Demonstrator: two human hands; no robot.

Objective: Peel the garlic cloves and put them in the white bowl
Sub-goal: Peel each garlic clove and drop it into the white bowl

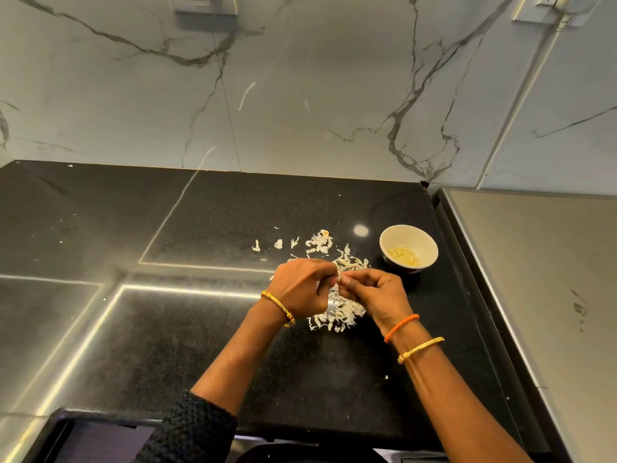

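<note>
My left hand and my right hand meet fingertip to fingertip over the black counter, both pinching a small garlic clove that is mostly hidden between the fingers. Loose white garlic skins lie scattered under and behind the hands. The white bowl stands to the right of the hands, a short way behind them, with several pale peeled cloves inside.
The black speckled counter stretches left and toward me. A steel surface borders it on the right, just past the bowl. A marble wall rises behind. A few skin bits lie further back left.
</note>
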